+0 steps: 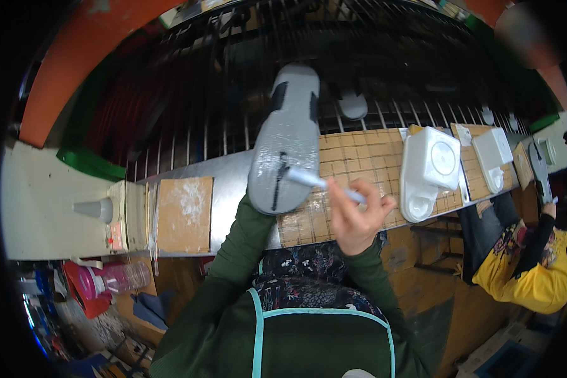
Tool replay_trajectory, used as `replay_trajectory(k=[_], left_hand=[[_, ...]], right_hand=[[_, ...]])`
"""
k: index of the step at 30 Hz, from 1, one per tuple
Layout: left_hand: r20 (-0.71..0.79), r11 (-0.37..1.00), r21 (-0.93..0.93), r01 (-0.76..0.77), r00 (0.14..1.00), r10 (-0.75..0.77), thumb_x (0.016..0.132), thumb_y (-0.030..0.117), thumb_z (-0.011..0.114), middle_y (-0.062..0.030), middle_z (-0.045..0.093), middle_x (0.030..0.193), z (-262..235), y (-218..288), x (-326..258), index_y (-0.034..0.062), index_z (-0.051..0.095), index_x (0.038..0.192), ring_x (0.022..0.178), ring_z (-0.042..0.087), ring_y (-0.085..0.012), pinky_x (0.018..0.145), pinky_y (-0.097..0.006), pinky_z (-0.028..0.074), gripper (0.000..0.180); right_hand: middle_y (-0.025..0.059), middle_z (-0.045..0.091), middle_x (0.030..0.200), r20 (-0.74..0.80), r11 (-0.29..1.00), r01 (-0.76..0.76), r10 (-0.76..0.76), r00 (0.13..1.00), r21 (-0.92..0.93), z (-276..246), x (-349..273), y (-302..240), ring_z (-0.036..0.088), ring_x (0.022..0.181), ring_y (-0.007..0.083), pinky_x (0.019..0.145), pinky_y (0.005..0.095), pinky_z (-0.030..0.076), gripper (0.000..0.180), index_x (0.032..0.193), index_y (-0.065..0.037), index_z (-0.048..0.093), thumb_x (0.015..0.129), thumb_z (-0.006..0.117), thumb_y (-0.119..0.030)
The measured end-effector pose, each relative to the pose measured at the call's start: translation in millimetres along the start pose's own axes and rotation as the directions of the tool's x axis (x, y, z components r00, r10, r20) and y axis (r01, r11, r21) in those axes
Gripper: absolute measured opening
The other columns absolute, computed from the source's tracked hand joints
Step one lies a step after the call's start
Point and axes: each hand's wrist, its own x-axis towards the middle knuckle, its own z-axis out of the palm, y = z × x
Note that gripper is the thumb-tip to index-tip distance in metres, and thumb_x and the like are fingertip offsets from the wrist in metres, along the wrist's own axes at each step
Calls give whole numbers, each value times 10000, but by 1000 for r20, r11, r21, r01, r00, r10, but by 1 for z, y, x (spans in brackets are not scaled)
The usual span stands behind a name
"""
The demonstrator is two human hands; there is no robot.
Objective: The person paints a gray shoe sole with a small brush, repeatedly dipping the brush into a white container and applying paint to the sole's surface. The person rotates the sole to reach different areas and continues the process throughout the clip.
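Long bench [233,170] w/ grey metal top runs left to right, its right part covered by brown gridded cardboard sheet [359,154]. On it: brown cardboard square [184,214] w/ white smears, white cone-shaped nozzle [94,208] at left end, two white plastic glue tubs [429,167] [492,156] to the right.

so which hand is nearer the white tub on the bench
Right. The right hand, gripping a brush, sits just left of the white tub. The left hand is hidden behind the grey sole, farther left.
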Motion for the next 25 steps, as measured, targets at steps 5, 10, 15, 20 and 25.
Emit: replay_trajectory(k=[5, 10, 15, 20, 25], left_hand=[[-8, 900, -435, 26, 999, -33, 981, 195, 509, -144, 527, 1345, -39, 34, 44, 6, 453, 1360, 1146, 579, -269, 932, -382, 523, 427], [-285, 890, -446, -97, 958, -38, 907, 142, 576, -160, 517, 1320, -104, 97, 86, -7, 485, 1288, 1125, 578, -281, 906, -403, 541, 420], [-534, 948, -288, -132, 844, -45, 832, 89, 644, -176, 507, 1294, -158, 110, 108, -20, 517, 1217, 1104, 578, -293, 881, -424, 558, 419], [-746, 984, -163, -76, 662, -73, 757, 36, 712, -193, 498, 1268, -198, 102, 111, -33, 549, 1145, 1083, 578, -304, 855, -445, 575, 426], [-530, 606, -790, -93, 602, -598, 705, 49, 739, -191, 501, 1103, -214, 97, 108, -43, 530, 1151, 1067, 553, -346, 846, -454, 586, 501]], right_hand=[[8, 599, 914, 193, 916, -181, 117, 974, 359, -39, -27, 19, 540, 715, 114, 725, 317, 304, 319, 1020, -170, 754, 715, 755, -76], [45, 607, 870, -17, 770, -583, 607, 794, 260, -99, -58, 75, 538, 664, 134, 602, 234, 410, 154, 962, -54, 735, 809, 717, -51], [-35, 600, 813, -153, 703, -664, 649, 745, -253, -126, -91, 103, 494, 603, 109, 717, 302, 297, 119, 932, -142, 741, 821, 736, -186], [-20, 567, 797, -119, 724, -469, 480, 869, -506, -113, -87, 114, 524, 676, 149, 728, 352, 271, 85, 884, -162, 728, 801, 725, -180], [-8, 563, 810, -64, 704, -389, 440, 896, -594, -103, -76, 119, 540, 695, 172, 720, 363, 293, 124, 913, -149, 728, 791, 731, -172]])
